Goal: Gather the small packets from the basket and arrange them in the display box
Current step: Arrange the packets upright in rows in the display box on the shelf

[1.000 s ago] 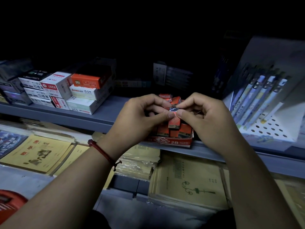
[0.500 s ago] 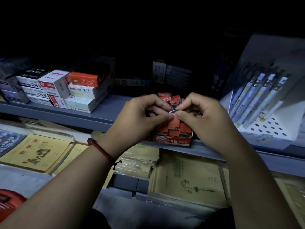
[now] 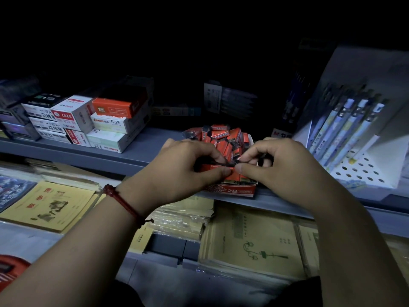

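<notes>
A red display box [image 3: 239, 191] marked 2B stands at the front edge of the grey shelf [image 3: 137, 158]. Several small orange packets [image 3: 223, 138] are heaped loosely in it. My left hand [image 3: 183, 171] and my right hand [image 3: 276, 167] meet just in front of the box. Between thumbs and forefingers they pinch one orange packet [image 3: 212, 167] lying flat, each at one end. My hands hide the front row of packets. The red rim of a basket [image 3: 11, 271] shows at the lower left corner.
Stacked white and orange stationery boxes [image 3: 88, 122] sit on the shelf to the left. A white perforated stand with pens [image 3: 345, 134] is at the right. Yellow exercise books [image 3: 46, 207] lie on the lower level below the shelf. The back of the shelf is dark.
The packet pinched between my fingers has turned from upright to lying flat, and my hands have drawn a little apart along it. The heap behind them now shows more.
</notes>
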